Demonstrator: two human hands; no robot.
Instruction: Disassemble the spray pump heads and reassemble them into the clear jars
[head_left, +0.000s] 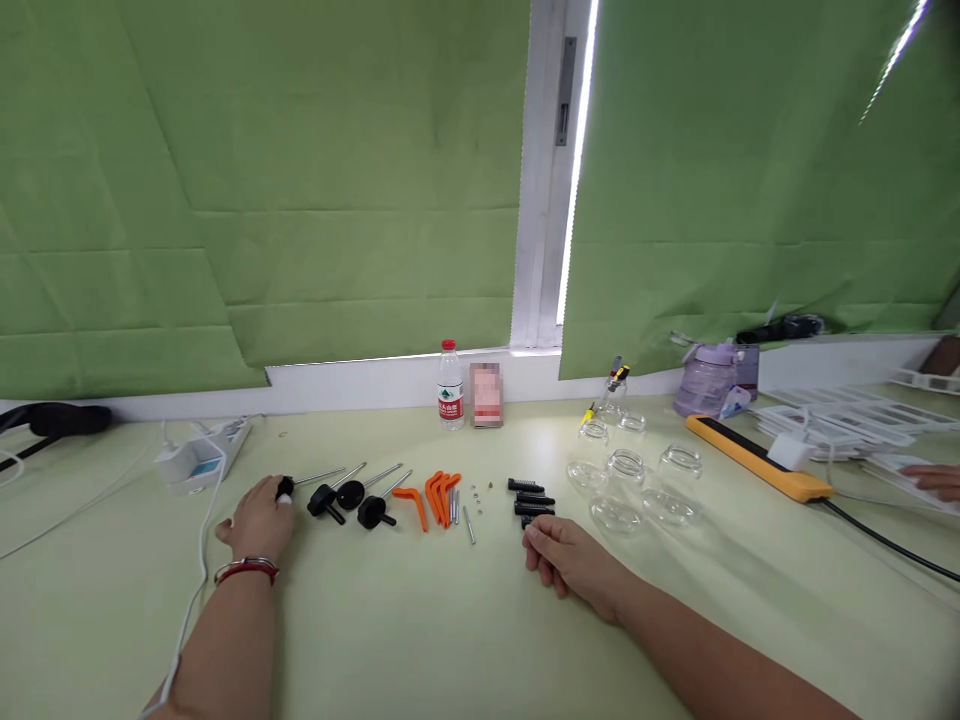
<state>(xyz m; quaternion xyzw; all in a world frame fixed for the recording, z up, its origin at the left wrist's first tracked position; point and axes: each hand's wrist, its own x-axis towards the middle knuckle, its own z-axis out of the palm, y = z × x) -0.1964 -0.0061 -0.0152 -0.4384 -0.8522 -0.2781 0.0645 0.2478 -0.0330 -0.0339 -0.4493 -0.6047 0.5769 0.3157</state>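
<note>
My left hand (259,522) is closed around a black cap with a metal rod (286,488), its rod pointing right along the table. Several similar black caps with rods (351,493) lie beside it. Further right are orange crank handles (436,498), thin metal pins (469,526) and tiny nuts (477,497). My right hand (570,562) has thumb and forefinger pinched at the end of the lowest black tube (527,521); its fingers partly cover that tube. Several black tubes with springs (531,497) lie in a column just above it.
Several clear glass jars (625,475) stand right of the tubes, one holding screwdrivers (616,378). At the back are a water bottle (450,390) and a pink box (487,395). Power strips (757,465) with cords lie on both sides. Another person's hand (934,480) shows at the right edge.
</note>
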